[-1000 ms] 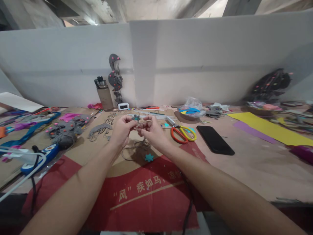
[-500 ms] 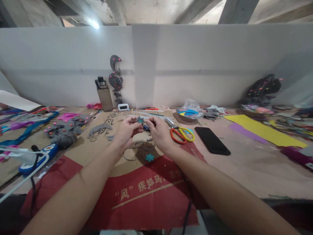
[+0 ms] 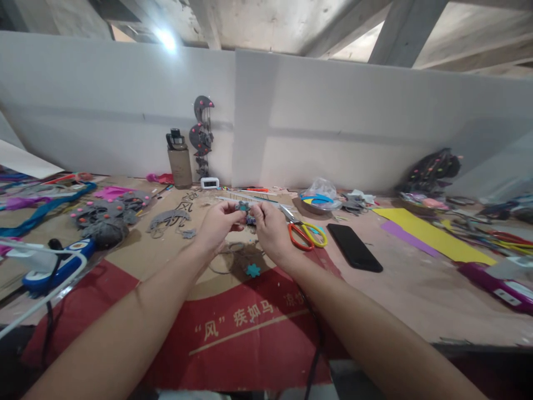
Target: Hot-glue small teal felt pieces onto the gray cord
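Teal cutout stays pinched between the left hand and right hand, fingertips now closer together; a dark bit, perhaps a bead, hangs beneath.

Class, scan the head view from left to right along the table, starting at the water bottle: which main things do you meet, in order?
water bottle → left hand → teal felt piece → right hand → scissors → black phone → yellow sheet

Scissors and phone lie beside the right hand; table beyond them is open.
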Demonstrator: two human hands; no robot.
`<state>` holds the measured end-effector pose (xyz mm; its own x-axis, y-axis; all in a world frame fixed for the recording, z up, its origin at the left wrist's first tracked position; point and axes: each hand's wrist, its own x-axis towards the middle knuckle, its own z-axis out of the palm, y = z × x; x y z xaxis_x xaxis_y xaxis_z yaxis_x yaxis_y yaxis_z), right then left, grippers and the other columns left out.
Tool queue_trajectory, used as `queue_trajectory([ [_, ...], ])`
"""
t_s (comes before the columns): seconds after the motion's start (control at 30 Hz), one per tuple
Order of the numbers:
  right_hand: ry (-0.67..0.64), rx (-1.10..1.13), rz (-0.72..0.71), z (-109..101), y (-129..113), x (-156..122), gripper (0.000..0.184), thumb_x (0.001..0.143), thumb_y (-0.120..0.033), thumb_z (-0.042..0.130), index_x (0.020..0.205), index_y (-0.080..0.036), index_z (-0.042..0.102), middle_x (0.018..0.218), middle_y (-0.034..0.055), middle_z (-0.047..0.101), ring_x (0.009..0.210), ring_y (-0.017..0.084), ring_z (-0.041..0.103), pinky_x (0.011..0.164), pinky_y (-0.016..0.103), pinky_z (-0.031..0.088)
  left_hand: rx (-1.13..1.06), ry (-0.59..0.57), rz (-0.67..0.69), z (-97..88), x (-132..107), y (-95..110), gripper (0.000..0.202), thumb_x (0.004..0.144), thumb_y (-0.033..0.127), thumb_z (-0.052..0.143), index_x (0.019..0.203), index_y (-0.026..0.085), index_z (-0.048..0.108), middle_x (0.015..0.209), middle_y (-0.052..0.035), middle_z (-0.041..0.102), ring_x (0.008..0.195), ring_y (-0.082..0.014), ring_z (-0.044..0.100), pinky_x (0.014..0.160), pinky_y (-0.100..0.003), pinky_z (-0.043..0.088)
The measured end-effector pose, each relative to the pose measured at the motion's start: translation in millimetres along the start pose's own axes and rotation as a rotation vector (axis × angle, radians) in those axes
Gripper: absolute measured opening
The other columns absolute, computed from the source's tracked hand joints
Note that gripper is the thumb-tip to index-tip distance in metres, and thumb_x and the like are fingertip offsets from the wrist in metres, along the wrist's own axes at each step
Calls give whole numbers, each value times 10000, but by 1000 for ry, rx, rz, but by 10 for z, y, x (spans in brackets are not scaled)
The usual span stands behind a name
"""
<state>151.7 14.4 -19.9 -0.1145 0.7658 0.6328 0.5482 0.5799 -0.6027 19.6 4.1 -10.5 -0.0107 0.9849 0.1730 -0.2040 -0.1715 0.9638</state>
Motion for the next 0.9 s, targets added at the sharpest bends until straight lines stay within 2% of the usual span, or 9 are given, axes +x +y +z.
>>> queue_trajectory([
  [0.27, -25, 59, 21, -6, 6, -9, 330, 916, -406, 352, 715, -207, 523, 686, 19, 572, 630, 156, 484, 581, 268, 321, 109, -32, 49, -3, 7, -15, 202, 626, 263, 705, 785, 148, 659, 683, -6, 589, 583, -94, 522, 535, -221, 429],
  [0.37, -34, 99, 38, 1, 23, -6, 347, 912, -420, 356, 717, -205, 547, 687, 17, 588, 632, 154, 498, 587, 265, 329, 142, -45, 74, 3, 6, -17, 180, 629, 280, 708, 738, 143, 666, 636, -6, 579, 564, -95, 504, 544, -229, 429],
  [0.6, -33, 185, 86, 11, 72, 7, 370, 898, -446, 374, 700, -194, 559, 667, 7, 591, 631, 150, 521, 594, 265, 344, 107, -67, 80, 19, -5, -10, 187, 606, 279, 734, 714, 136, 679, 620, -8, 588, 563, -97, 502, 573, -238, 433],
  [0.73, -41, 193, 77, 2, 84, 13, 379, 898, -459, 368, 704, -195, 559, 682, 7, 607, 640, 149, 526, 609, 264, 364, 72, -117, 58, 17, -1, -13, 172, 627, 287, 720, 685, 133, 672, 608, -10, 578, 562, -98, 504, 582, -244, 434],
  [0.9, -52, 202, 68, -4, 80, 12, 390, 902, -470, 360, 701, -201, 560, 690, 7, 621, 650, 149, 541, 620, 261, 371, 63, -116, 40, 21, -5, -15, 156, 647, 283, 699, 637, 134, 653, 595, -18, 577, 548, -100, 504, 575, -246, 434],
])
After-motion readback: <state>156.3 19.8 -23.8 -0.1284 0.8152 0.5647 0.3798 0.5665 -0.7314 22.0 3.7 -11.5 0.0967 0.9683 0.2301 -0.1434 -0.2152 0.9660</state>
